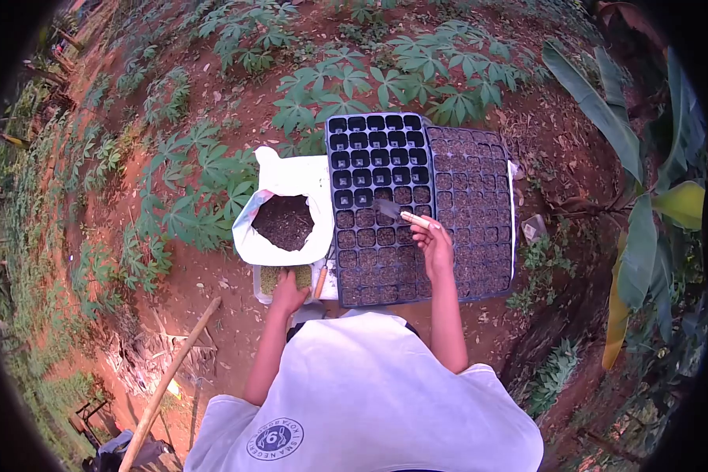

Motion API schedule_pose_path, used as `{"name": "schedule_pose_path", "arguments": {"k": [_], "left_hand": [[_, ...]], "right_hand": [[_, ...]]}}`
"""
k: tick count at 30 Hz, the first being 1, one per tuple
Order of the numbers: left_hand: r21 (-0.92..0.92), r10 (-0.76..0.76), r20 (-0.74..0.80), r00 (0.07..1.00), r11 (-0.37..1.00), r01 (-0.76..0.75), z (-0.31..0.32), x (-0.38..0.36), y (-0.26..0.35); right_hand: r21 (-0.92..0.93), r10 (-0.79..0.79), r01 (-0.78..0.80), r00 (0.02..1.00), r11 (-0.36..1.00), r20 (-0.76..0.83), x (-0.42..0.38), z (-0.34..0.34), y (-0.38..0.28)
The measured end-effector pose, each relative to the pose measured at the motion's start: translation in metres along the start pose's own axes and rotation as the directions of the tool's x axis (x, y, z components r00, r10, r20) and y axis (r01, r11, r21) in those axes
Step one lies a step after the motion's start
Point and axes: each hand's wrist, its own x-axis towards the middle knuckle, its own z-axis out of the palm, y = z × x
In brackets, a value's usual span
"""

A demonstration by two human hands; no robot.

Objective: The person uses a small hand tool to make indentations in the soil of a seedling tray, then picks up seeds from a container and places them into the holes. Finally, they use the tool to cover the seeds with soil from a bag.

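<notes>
My right hand (435, 245) holds the light handle of a small trowel (389, 208), its blade over the cells of the nearer-left black seedling tray (379, 167). That tray's upper cells are empty; its lower ones hold dark soil. Beside it on the right lies a second tray (470, 212), its cells filled with soil. My left hand (289, 293) reaches into a clear container (266, 282) of small greenish grains, fingertips among them; whether it pinches any is hidden. Just above, an open white sack (282, 256) holds dark soil. An orange-handled tool (321, 282) lies near my left hand.
Leafy green plants (204, 165) grow on the reddish soil beyond and left of the sack. Large banana leaves (641, 244) hang at the right. A long wooden stick (173, 370) slants across the lower left. A small clear cup (534, 228) lies right of the trays.
</notes>
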Motion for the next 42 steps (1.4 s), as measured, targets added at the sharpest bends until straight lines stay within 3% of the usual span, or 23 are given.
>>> {"name": "schedule_pose_path", "arguments": {"k": [3,8,10,12,14,18,20,24,25,26,29,32,34,38,40,42], "left_hand": [[-0.020,-0.029,-0.024,0.999,0.999,0.028,0.011,0.002,0.005],[0.035,-0.009,-0.050,0.999,0.999,0.010,0.023,0.007,0.000],[0.031,-0.006,-0.054,0.999,1.000,0.008,0.022,0.010,0.001],[0.048,-0.013,-0.040,0.999,0.999,0.015,0.027,0.015,-0.004],[0.039,-0.027,-0.055,0.998,0.999,0.029,0.030,0.016,-0.006],[0.009,-0.059,-0.066,0.996,0.998,0.059,0.035,0.015,-0.004],[0.014,-0.073,-0.063,0.995,0.997,0.074,0.031,0.015,-0.003],[-0.039,-0.114,-0.024,0.993,0.993,0.113,0.026,0.013,0.003],[-0.043,-0.110,-0.025,0.994,0.993,0.109,0.026,0.012,0.003],[-0.043,-0.108,-0.029,0.994,0.993,0.107,0.024,0.011,0.005],[-0.036,-0.130,0.009,0.991,0.991,0.131,0.019,0.007,0.012],[-0.020,-0.130,0.006,0.991,0.991,0.131,0.019,0.008,0.012],[-0.022,-0.141,0.003,0.990,0.990,0.141,0.019,0.008,0.010],[-0.033,-0.126,-0.029,0.992,0.992,0.125,0.024,0.010,0.004],[-0.039,-0.117,-0.040,0.992,0.993,0.115,0.025,0.009,0.004],[-0.043,-0.109,-0.052,0.993,0.993,0.106,0.024,0.007,0.004]], "right_hand": [[-0.147,-0.049,0.041,0.997,0.988,-0.053,0.014,-0.010,-0.008],[-0.340,-0.109,0.102,0.994,0.935,-0.004,0.036,-0.002,-0.008],[-0.647,-0.198,0.245,0.969,0.722,0.146,0.042,0.001,-0.005],[-0.772,-0.207,0.275,0.960,0.573,0.188,0.025,0.022,-0.031],[-0.775,-0.295,0.414,0.906,0.478,0.302,0.021,0.026,-0.037],[-0.767,-0.277,0.514,0.857,0.384,0.436,0.026,0.022,-0.038],[-0.776,-0.232,0.478,0.878,0.412,0.418,0.022,0.022,-0.041],[-0.742,-0.308,0.569,0.820,0.354,0.482,0.019,0.024,-0.045],[-0.793,-0.207,0.470,0.883,0.387,0.421,0.018,0.025,-0.046],[-0.796,-0.199,0.470,0.883,0.381,0.426,0.017,0.023,-0.044],[-0.804,-0.212,0.516,0.856,0.296,0.472,0.019,0.025,-0.043],[-0.794,-0.186,0.496,0.868,0.352,0.460,0.016,0.032,-0.047],[-0.800,-0.201,0.554,0.831,0.230,0.518,0.023,0.026,-0.035],[-0.815,-0.155,0.512,0.859,0.271,0.488,0.015,0.029,-0.039],[-0.769,-0.267,0.577,0.814,0.274,0.516,0.009,0.028,-0.040],[-0.785,-0.271,0.542,0.838,0.301,0.474,-0.003,0.032,-0.043]]}}
